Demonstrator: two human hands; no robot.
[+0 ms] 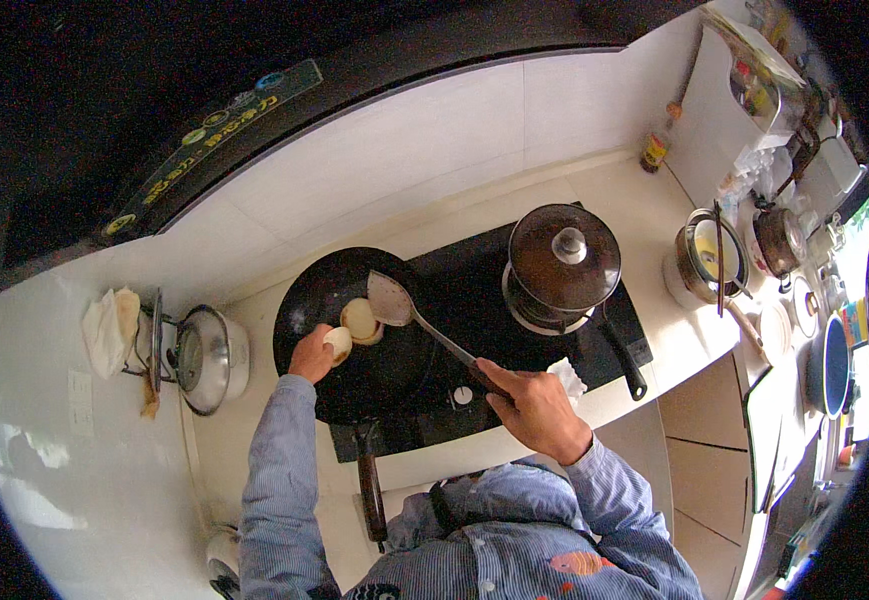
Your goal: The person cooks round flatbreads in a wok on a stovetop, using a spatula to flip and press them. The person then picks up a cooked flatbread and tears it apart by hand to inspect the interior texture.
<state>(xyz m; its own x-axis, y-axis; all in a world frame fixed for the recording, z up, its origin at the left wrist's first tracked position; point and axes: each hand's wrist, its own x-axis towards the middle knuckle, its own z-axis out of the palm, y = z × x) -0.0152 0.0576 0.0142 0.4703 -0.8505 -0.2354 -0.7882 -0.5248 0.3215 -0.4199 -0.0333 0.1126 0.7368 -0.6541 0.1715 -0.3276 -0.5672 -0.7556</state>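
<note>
A dark frying pan [404, 375] sits on the left side of the black cooktop [464, 277], its handle towards me. Over the pan's left part, my left hand [312, 355] grips a small round pale flatbread [339, 345] with a browned patch. Beside it in the pan lies another round flatbread [360, 321], with a browned edge showing beneath it. My right hand [535, 405] is closed around the dark handle of a metal spatula [391, 300]. The spatula's blade is down in the pan, against the right side of the lying flatbread.
A lidded pot [554, 270] stands on the right burner, its handle [622, 360] jutting towards me. Right of it is a metal pot [693, 262] with chopsticks [719, 255] across it. A glass lid [198, 360] rests at left. The range hood [374, 75] overhangs the back.
</note>
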